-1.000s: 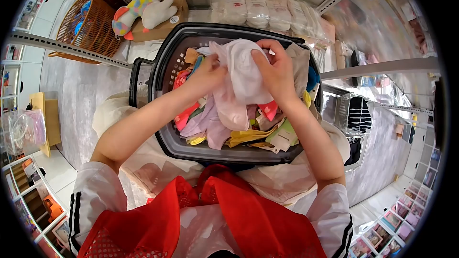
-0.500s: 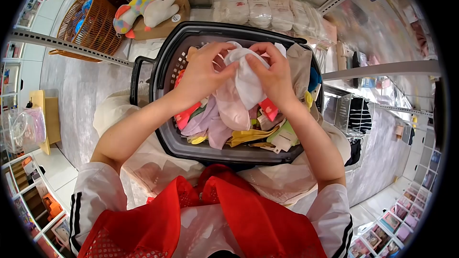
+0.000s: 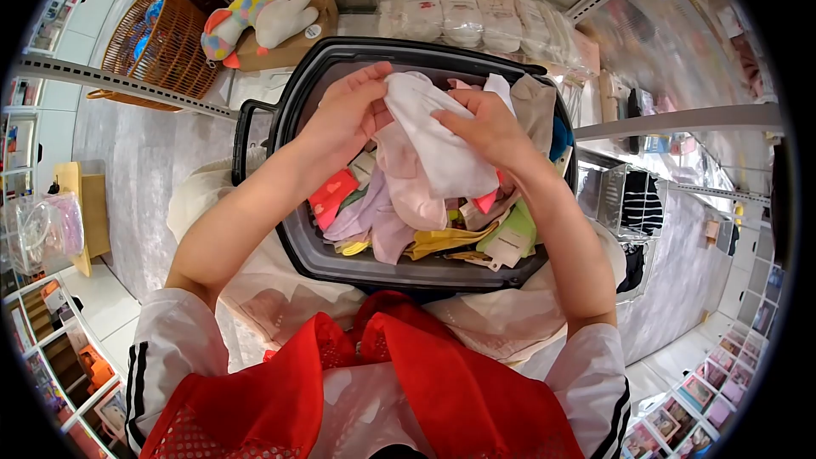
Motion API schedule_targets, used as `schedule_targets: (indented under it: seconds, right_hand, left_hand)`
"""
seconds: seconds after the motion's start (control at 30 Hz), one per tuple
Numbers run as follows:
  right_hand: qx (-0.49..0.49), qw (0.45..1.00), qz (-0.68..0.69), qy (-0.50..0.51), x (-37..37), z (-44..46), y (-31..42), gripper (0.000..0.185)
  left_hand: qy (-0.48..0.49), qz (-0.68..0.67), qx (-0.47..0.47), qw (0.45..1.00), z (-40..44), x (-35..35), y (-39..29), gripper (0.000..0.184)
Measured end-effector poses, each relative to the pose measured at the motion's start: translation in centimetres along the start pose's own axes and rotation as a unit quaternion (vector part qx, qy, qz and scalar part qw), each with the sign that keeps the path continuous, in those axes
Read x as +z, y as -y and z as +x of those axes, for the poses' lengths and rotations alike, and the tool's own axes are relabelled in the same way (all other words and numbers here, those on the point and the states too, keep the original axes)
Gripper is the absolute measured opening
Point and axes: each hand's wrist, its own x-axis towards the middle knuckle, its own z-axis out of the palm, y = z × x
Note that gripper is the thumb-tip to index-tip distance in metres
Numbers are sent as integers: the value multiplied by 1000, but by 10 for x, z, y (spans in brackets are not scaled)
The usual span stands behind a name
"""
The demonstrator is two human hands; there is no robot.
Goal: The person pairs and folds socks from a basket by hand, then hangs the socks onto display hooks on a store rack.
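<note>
Limp white fabric piece (image 3: 444, 153) slopes above the black-rimmed grey plastic basket (image 3: 399, 274) and its multicoloured cloth heap (image 3: 372, 223); my right hand (image 3: 491, 126) pinches the piece's right side; whether my left hand (image 3: 344, 115), at its upper-left end, grips, I cannot tell.

White shelving (image 3: 85, 328) borders the brightly lit, streaky grey floor (image 3: 127, 178).

Red vest (image 3: 484, 391), white sleeves (image 3: 174, 336) with black stripes (image 3: 140, 365)
</note>
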Motion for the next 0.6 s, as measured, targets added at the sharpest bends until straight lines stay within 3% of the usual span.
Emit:
schedule_targets:
  seconds: [0.13, 0.23, 0.33, 0.43, 0.6]
  right_hand:
    - [34, 978, 201, 32, 3, -4, 7, 24]
    - [44, 910, 409, 51, 9, -2, 6, 26]
    - [37, 877, 478, 21, 10, -5, 12, 26]
    - [32, 928, 370, 27, 8, -5, 4, 26]
    - [22, 969, 243, 36, 9, -4, -10, 30]
  left_hand:
    - [11, -85, 10, 996, -1, 1, -2, 21]
    - [54, -62, 2, 997, 0, -2, 2, 19]
    - [44, 56, 8, 997, -3, -1, 8, 20]
    - [34, 18, -34, 999, -8, 6, 0, 26]
    - [37, 205, 3, 978, -9, 2, 7, 28]
